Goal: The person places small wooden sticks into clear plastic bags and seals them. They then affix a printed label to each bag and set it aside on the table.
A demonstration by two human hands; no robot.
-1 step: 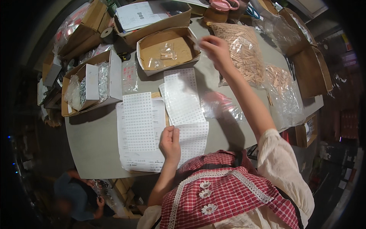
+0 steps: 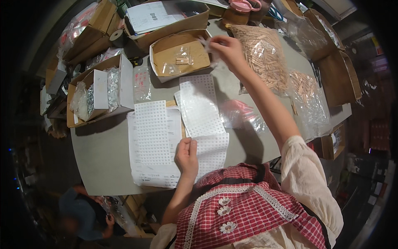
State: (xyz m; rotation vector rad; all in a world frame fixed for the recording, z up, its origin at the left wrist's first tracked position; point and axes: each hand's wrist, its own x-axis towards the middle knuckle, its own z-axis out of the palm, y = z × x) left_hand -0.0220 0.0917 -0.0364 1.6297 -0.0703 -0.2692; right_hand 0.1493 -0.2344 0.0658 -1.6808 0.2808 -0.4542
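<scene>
Right hand (image 2: 228, 50): fingertips pinched on a clear bag (image 2: 203, 42), apparently by its edge to leave it loose; bag left of the fingers, over the open box's (image 2: 182, 74) right rim. Box, 2 packets (image 2: 183, 60) inside, likely set there for easy reach. Left hand (image 2: 187, 159): curled at label sheet (image 2: 211, 151), perhaps steadying it; grip unclear.

Bright centre, dark, distorted rim

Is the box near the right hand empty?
No, a little clear bag with wooden pegs lies inside the cardboard box.
</scene>
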